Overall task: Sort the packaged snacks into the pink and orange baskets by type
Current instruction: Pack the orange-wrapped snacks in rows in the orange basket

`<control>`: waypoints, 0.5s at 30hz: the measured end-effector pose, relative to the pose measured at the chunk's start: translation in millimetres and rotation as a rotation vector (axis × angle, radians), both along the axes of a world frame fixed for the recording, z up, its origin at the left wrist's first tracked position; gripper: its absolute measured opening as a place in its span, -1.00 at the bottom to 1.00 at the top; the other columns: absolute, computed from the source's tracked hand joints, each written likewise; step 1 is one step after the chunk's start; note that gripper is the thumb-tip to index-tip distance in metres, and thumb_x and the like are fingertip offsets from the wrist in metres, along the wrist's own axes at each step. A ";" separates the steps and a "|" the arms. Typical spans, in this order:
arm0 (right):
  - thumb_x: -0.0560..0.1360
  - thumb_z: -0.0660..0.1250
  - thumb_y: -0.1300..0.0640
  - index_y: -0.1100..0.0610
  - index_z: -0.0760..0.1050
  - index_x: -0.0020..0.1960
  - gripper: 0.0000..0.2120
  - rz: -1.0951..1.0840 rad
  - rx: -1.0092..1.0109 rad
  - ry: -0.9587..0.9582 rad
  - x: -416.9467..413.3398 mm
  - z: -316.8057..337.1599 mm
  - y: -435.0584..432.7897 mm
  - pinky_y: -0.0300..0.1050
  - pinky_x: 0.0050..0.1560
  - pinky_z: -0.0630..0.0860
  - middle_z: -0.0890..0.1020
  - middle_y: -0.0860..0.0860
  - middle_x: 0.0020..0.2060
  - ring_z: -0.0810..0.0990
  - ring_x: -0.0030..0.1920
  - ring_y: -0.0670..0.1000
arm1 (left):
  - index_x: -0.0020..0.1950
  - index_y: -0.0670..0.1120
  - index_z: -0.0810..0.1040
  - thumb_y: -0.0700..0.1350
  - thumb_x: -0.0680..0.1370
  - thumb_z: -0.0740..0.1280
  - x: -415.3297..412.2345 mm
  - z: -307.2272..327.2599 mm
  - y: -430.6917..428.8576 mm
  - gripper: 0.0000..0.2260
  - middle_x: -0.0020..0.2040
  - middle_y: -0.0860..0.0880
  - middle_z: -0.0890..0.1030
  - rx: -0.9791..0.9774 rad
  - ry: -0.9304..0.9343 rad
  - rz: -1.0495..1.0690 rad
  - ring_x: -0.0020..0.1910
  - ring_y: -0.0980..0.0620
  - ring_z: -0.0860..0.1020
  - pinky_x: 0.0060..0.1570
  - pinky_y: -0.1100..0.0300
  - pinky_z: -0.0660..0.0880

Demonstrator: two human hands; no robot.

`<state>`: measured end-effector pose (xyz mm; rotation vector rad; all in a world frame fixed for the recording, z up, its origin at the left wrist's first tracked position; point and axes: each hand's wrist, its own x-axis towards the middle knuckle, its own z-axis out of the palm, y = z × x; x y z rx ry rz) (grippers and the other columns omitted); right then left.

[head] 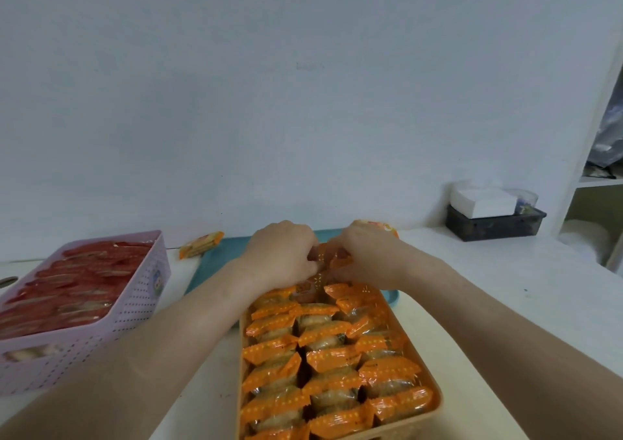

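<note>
The grip is two-handed: the left hand and the right hand both curl their fingers in on one orange packet, pinching it between them right over the far end of the orange basket. This looks like the placing step, seating that packet in the last gap of the far row. The nearer rows look full, so the next move calls for tucking it down without ruffling its neighbours, then letting go. Beyond the hands a teal tray lies on the counter, with a loose packet at its far left corner and another packet peeping out behind the right hand, both probably left to sort. The pink basket, stacked with red packets, sits well apart to the left. Open counter runs right to a dark box; the wall closes the back.
</note>
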<state>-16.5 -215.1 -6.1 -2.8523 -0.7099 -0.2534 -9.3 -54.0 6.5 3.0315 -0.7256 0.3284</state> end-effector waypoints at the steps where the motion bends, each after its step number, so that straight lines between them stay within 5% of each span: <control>1: 0.48 0.33 -0.12 -0.11 0.60 0.04 -0.81 0.016 -0.018 0.010 1.0 -0.6 0.6 0.05 0.09 0.51 0.42 -0.19 -0.36 0.43 -0.12 -0.03 | -0.15 -0.03 0.60 0.01 0.49 0.31 -1.6 -0.8 0.9 -0.85 -0.26 0.02 0.59 0.078 0.004 -0.004 -0.25 0.03 0.55 -0.36 0.16 0.43; 6: 0.50 0.29 -0.20 -0.08 0.61 0.06 -0.73 -0.013 0.001 -0.014 -0.7 -5.8 2.4 -0.09 0.00 0.36 0.48 -0.03 -0.10 0.38 0.08 0.02 | -0.18 -0.08 0.49 -0.10 0.49 0.31 -3.8 -2.8 -3.9 -0.92 -0.29 0.01 0.48 0.243 0.065 -0.006 -0.31 0.02 0.45 -0.39 0.15 0.35; 11: 0.47 0.33 -0.21 -0.02 0.61 0.02 -0.70 -0.027 0.205 -0.097 -5.7 -21.6 0.6 -0.10 0.02 0.40 0.49 -0.18 -0.25 0.38 0.08 -0.03 | -0.01 -0.08 0.53 -0.14 0.46 0.37 -0.3 -0.8 -9.7 -0.88 -0.26 0.01 0.47 0.259 0.126 0.004 -0.19 -0.04 0.50 -0.29 0.12 0.43; 15: 0.48 0.32 -0.18 -0.01 0.59 0.07 -0.69 -0.045 0.172 -0.103 -4.5 -22.9 0.8 -0.05 0.06 0.44 0.63 -0.10 -0.07 0.40 0.10 -0.03 | -0.15 -0.05 0.50 -0.08 0.52 0.31 -0.6 -4.0 -8.4 -0.92 -0.30 0.01 0.49 0.247 0.156 -0.011 -0.25 0.00 0.51 -0.31 0.13 0.46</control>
